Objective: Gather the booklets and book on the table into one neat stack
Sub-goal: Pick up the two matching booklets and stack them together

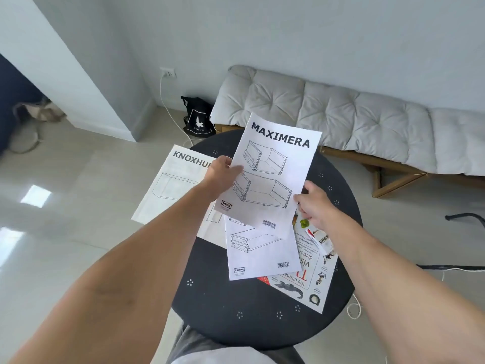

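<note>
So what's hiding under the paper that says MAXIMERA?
Under the MAXIMERA booklet, held by both hands, lies another white booklet with drawer drawings. Beneath that sits a colourful picture book. Their covered parts can't be seen.

A single wide-angle view looks from the person's head, forward and steeply down, with both bare forearms reaching in from the bottom corners toward the middle. The left hand (221,170) and right hand (313,203) sit near the centre, close beneath the lens, over the round black table (236,311). Beyond the hands the view takes in the pale glossy tiled floor (65,219), the grey tufted bench cushion (341,111) and the white wall (288,30). Straight edges bow toward the borders.
</note>
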